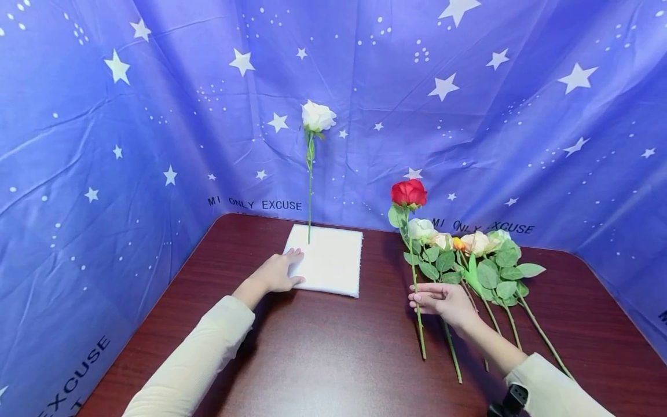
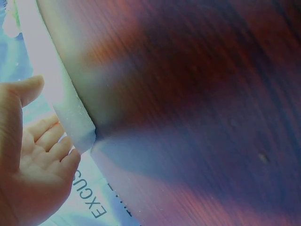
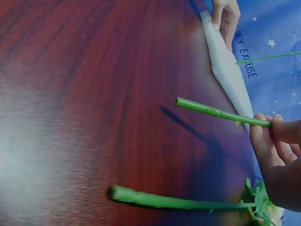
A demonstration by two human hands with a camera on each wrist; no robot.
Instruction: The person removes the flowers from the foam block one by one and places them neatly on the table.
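My right hand (image 1: pixel 449 302) pinches the stem of a red rose (image 1: pixel 409 193) between thumb and fingers. The rose is held upright above the table, its cut stem end (image 3: pixel 197 107) pointing free in the right wrist view. A white foam block (image 1: pixel 333 266) lies flat toward the back of the table. From it a white rose (image 1: pixel 318 117) stands upright, its stem meeting the block near the back left. On the block's left edge rests my left hand (image 1: pixel 276 272), fingers extended; in the left wrist view the palm and fingers (image 2: pixel 60 148) touch the block's side.
Several loose flowers, white, peach and orange with green leaves (image 1: pixel 445 260), lie on the dark red wooden table (image 1: pixel 323 347) at the right. A blue star-patterned cloth (image 1: pixel 365 69) hangs behind and at both sides. A black device (image 1: pixel 513 399) is strapped on the right wrist.
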